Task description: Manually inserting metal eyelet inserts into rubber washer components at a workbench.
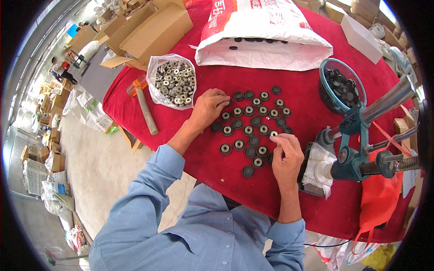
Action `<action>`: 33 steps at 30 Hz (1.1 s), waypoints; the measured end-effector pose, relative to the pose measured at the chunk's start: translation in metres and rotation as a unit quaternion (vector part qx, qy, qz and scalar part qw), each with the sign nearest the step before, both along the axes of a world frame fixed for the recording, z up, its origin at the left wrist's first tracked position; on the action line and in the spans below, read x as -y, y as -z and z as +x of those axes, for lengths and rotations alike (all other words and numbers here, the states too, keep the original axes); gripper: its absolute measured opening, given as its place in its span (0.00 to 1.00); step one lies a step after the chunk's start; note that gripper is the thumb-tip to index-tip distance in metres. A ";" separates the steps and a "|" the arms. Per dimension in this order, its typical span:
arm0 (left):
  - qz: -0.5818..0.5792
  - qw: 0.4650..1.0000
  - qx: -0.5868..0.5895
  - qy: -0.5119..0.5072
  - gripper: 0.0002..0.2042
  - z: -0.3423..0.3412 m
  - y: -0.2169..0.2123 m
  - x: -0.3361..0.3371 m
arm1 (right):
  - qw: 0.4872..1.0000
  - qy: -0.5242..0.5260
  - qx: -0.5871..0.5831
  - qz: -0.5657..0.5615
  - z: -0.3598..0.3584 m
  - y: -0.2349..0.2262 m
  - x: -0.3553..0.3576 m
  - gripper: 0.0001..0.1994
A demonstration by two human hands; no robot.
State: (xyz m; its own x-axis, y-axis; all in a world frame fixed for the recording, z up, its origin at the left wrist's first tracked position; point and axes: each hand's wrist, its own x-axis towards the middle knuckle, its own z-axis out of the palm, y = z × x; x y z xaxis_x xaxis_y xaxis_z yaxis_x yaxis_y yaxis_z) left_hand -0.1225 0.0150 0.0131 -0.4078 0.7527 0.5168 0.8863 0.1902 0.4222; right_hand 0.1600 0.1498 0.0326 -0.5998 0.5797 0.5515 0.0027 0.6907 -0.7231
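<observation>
Many round black caps lie spread on the red cloth; several, such as one cap (248, 130), have a metal ring set in the middle, while others, like another cap (247, 171), are plain black. My left hand (209, 106) is at the left of this group, its curled fingertips on a black cap (229, 102) that they partly hide. On the right side of the group, my right hand (288, 156) is closed in a pinch, with its fingertips at a small metal ring (272, 133) over a cap. A clear plastic bag (151, 86) of metal rings stands beyond my left hand.
A mallet (145, 111) lies at the left. At the back, a white sack (266, 58) opens toward me with black caps inside. A glass bowl (323, 80) of black caps stands at the right, behind a green hand press (350, 156). Cardboard boxes (156, 34) stand at the far left.
</observation>
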 end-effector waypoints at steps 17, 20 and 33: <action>-0.058 0.994 -0.083 0.043 0.16 0.015 -0.010 0.018 | 1.000 0.005 0.007 -0.010 -0.001 -0.002 -0.001 0.15; -0.055 0.995 -0.067 0.045 0.17 0.017 -0.009 0.018 | 1.000 0.015 0.002 -0.018 0.000 0.001 -0.003 0.15; -0.024 0.998 0.051 0.004 0.16 0.027 -0.004 0.022 | 0.991 0.109 -0.065 -0.033 -0.001 0.005 -0.016 0.16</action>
State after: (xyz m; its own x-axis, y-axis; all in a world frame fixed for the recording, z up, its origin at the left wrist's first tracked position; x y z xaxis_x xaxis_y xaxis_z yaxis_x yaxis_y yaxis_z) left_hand -0.0959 -0.0072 0.0167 -0.4496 0.7793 0.4365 0.8411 0.2048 0.5006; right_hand 0.1586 0.1659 0.0276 -0.3835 0.7247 0.5725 0.0510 0.6356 -0.7703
